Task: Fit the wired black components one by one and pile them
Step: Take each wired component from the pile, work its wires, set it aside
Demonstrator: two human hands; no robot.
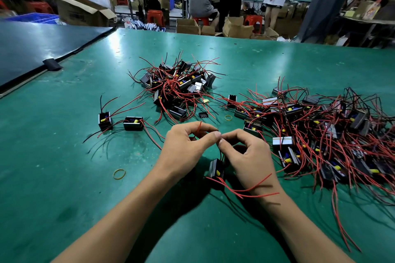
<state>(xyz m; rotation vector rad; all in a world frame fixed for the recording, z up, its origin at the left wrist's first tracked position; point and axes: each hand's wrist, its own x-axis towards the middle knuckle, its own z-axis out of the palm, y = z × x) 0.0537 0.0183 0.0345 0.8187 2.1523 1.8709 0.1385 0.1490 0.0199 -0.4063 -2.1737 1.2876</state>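
Note:
A small black box component (217,169) with red wires hangs above the green table (64,177), below and between my hands. My left hand (183,145) pinches a red wire that sticks up by its fingers. My right hand (245,156) pinches a thin wire of the same component, thumb tip close to the left thumb. A pile of wired black components (177,87) lies further back in the middle. A larger spread of them (320,130) covers the right side. Two single components (105,120) (133,123) sit at the left.
Two yellow rubber bands (119,174) (228,117) lie on the table. A dark board (32,49) covers the far left corner. Beyond the table's far edge are cardboard boxes (235,28), red stools and several people at benches.

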